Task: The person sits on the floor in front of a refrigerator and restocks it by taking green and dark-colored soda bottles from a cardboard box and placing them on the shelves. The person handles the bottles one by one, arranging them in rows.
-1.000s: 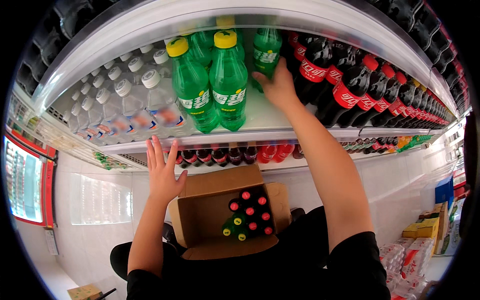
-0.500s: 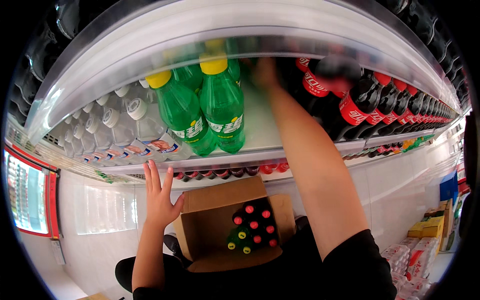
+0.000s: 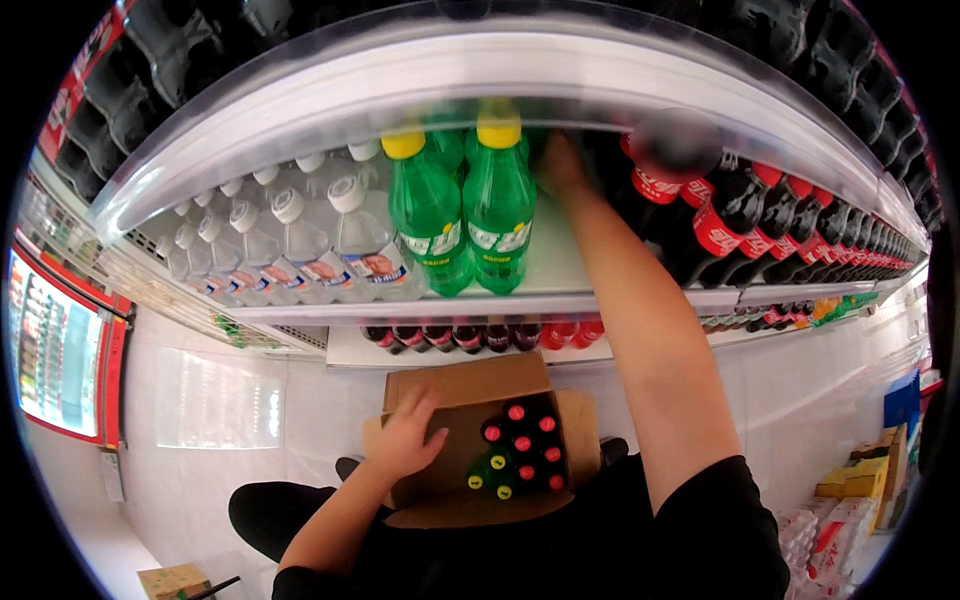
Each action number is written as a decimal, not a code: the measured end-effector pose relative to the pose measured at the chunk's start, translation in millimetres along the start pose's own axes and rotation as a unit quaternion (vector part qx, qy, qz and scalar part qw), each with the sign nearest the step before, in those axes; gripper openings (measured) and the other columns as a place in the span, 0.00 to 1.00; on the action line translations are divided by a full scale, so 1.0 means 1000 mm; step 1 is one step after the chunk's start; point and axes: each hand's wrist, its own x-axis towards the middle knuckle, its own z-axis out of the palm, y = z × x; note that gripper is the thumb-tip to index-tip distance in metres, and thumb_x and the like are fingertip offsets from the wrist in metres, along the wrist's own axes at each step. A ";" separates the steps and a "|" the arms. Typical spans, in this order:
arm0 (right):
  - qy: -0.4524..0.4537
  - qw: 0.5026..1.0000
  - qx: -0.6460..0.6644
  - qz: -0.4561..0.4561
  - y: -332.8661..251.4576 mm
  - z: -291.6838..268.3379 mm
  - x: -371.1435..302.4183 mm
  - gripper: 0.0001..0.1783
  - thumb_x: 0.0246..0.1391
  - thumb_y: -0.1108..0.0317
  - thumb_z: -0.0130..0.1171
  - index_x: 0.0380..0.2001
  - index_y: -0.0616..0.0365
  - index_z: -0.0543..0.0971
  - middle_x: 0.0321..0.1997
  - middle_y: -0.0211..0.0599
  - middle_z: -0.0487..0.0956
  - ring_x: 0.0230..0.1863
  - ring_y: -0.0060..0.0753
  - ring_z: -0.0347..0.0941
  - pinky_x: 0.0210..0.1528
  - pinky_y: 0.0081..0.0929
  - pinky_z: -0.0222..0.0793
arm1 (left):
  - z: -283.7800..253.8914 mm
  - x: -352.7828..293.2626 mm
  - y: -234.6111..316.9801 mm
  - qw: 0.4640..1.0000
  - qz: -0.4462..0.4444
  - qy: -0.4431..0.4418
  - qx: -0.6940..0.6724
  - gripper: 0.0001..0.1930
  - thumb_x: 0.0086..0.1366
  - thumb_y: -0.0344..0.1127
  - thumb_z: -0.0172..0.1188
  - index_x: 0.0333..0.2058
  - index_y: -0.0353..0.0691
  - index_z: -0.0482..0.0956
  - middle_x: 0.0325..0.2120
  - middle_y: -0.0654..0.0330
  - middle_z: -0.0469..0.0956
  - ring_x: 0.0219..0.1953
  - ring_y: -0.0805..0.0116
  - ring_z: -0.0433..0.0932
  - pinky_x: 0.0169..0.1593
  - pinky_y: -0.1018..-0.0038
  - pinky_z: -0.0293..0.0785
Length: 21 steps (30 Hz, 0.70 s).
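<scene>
My left hand (image 3: pixel 407 435) is over the left side of an open cardboard box (image 3: pixel 470 380), fingers stretched out and holding nothing. Dark bottles with red caps (image 3: pixel 524 443) and a few green ones with yellow caps (image 3: pixel 498 462) stand in the box's right part. My right hand (image 3: pixel 563 168) reaches deep into the shelf (image 3: pixel 565 262), between green soda bottles (image 3: pixel 499 205) with yellow caps and dark cola bottles (image 3: pixel 722 215) with red labels. Its fingers are blurred and partly hidden in shadow, so their grip does not show.
Clear water bottles (image 3: pixel 365 240) with white caps stand left of the green ones. A clear-fronted shelf edge (image 3: pixel 470 75) overhangs my right hand. Smaller bottles (image 3: pixel 470 335) line the lower shelf. A lit red-framed fridge (image 3: pixel 62 345) is at left, stacked packs (image 3: pixel 825 535) at right.
My left hand has moved right and down, from near the shelf edge to over the box. My right arm stays reached into the shelf. The whole view has shifted slightly.
</scene>
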 end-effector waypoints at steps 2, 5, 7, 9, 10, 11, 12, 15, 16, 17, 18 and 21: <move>0.007 1.000 -0.005 0.015 0.004 -0.031 -0.020 0.38 0.52 0.73 0.65 0.65 0.72 0.63 0.57 0.69 0.78 0.59 0.70 0.76 0.60 0.53 0.76 | 0.027 0.007 0.006 0.995 0.000 -0.093 -0.020 0.34 0.64 0.39 0.66 0.68 0.42 0.67 0.67 0.39 0.66 0.65 0.36 0.71 0.62 0.51 0.75; -0.014 0.999 -0.036 0.003 -0.029 -0.070 -0.069 0.34 0.62 0.71 0.57 0.70 0.65 0.65 0.59 0.69 0.78 0.60 0.63 0.78 0.60 0.47 0.75 | 0.073 -0.008 0.009 0.984 -0.037 -0.173 -0.037 0.32 0.67 0.43 0.63 0.67 0.44 0.66 0.65 0.41 0.69 0.62 0.36 0.73 0.61 0.49 0.76; 0.027 0.995 0.031 -0.088 -0.024 -0.096 -0.108 0.23 0.61 0.73 0.57 0.59 0.65 0.75 0.50 0.61 0.83 0.50 0.55 0.84 0.53 0.43 0.78 | 0.096 -0.017 0.016 0.978 -0.044 -0.198 -0.049 0.32 0.68 0.45 0.62 0.68 0.44 0.65 0.64 0.41 0.69 0.61 0.36 0.74 0.60 0.49 0.77; 0.018 0.985 0.133 -0.105 -0.029 -0.119 -0.154 0.14 0.61 0.76 0.57 0.49 0.62 0.81 0.41 0.51 0.86 0.42 0.43 0.86 0.45 0.38 0.79 | 0.116 -0.031 0.023 0.974 -0.045 -0.213 -0.068 0.32 0.68 0.45 0.62 0.68 0.44 0.64 0.62 0.41 0.71 0.60 0.36 0.76 0.59 0.50 0.78; -0.013 0.974 0.208 -0.088 -0.041 -0.132 -0.184 0.10 0.63 0.77 0.56 0.46 0.63 0.83 0.39 0.45 0.86 0.40 0.32 0.86 0.43 0.30 0.79 | 0.130 -0.040 0.019 0.974 -0.023 -0.215 -0.064 0.33 0.68 0.45 0.62 0.68 0.44 0.64 0.60 0.41 0.72 0.58 0.37 0.77 0.56 0.49 0.79; -0.030 0.967 0.247 -0.058 -0.047 -0.141 -0.212 0.10 0.65 0.77 0.55 0.45 0.63 0.83 0.38 0.41 0.86 0.40 0.27 0.85 0.42 0.26 0.79 | 0.132 -0.043 0.025 0.972 -0.021 -0.226 -0.055 0.33 0.68 0.44 0.62 0.68 0.45 0.63 0.60 0.42 0.73 0.57 0.37 0.77 0.56 0.49 0.80; -0.047 0.956 0.287 -0.027 -0.051 -0.146 -0.238 0.09 0.67 0.78 0.54 0.45 0.63 0.83 0.37 0.37 0.86 0.40 0.21 0.84 0.42 0.22 0.78 | 0.130 -0.047 0.034 0.970 -0.020 -0.237 -0.044 0.33 0.67 0.43 0.62 0.68 0.45 0.63 0.59 0.42 0.73 0.57 0.38 0.78 0.55 0.49 0.80; -0.116 0.947 0.299 0.023 -0.051 -0.149 -0.306 0.09 0.68 0.78 0.54 0.44 0.62 0.83 0.38 0.38 0.86 0.40 0.27 0.85 0.43 0.23 0.80 | 0.125 -0.048 0.046 0.966 -0.033 -0.255 0.010 0.34 0.66 0.42 0.64 0.68 0.44 0.63 0.57 0.43 0.74 0.55 0.39 0.80 0.53 0.50 0.81; -0.131 0.949 0.285 0.025 -0.044 -0.140 -0.326 0.08 0.67 0.77 0.56 0.44 0.61 0.83 0.38 0.39 0.86 0.39 0.29 0.86 0.43 0.24 0.80 | 0.125 -0.048 0.047 0.964 -0.040 -0.259 0.031 0.34 0.65 0.41 0.65 0.68 0.44 0.64 0.56 0.43 0.74 0.54 0.39 0.80 0.52 0.50 0.82; -0.152 0.956 0.250 0.022 -0.040 -0.132 -0.342 0.08 0.65 0.76 0.57 0.43 0.59 0.83 0.39 0.40 0.86 0.38 0.32 0.86 0.43 0.27 0.80 | 0.128 -0.050 0.043 0.969 -0.054 -0.238 0.033 0.33 0.65 0.41 0.65 0.66 0.42 0.64 0.55 0.43 0.75 0.53 0.40 0.81 0.52 0.51 0.82; -0.175 0.961 0.214 0.019 -0.037 -0.125 -0.355 0.08 0.64 0.75 0.58 0.43 0.58 0.84 0.40 0.41 0.86 0.38 0.35 0.86 0.42 0.29 0.80 | 0.135 -0.052 0.036 0.973 -0.069 -0.216 0.033 0.33 0.65 0.41 0.66 0.65 0.41 0.65 0.54 0.43 0.76 0.52 0.40 0.82 0.51 0.51 0.83; -0.241 0.960 0.136 -0.044 -0.045 -0.115 -0.361 0.07 0.62 0.75 0.59 0.42 0.58 0.83 0.40 0.40 0.85 0.38 0.39 0.85 0.41 0.31 0.80 | 0.154 -0.056 0.010 0.967 -0.084 -0.227 0.081 0.29 0.64 0.41 0.68 0.59 0.36 0.70 0.52 0.45 0.78 0.50 0.43 0.83 0.50 0.53 0.84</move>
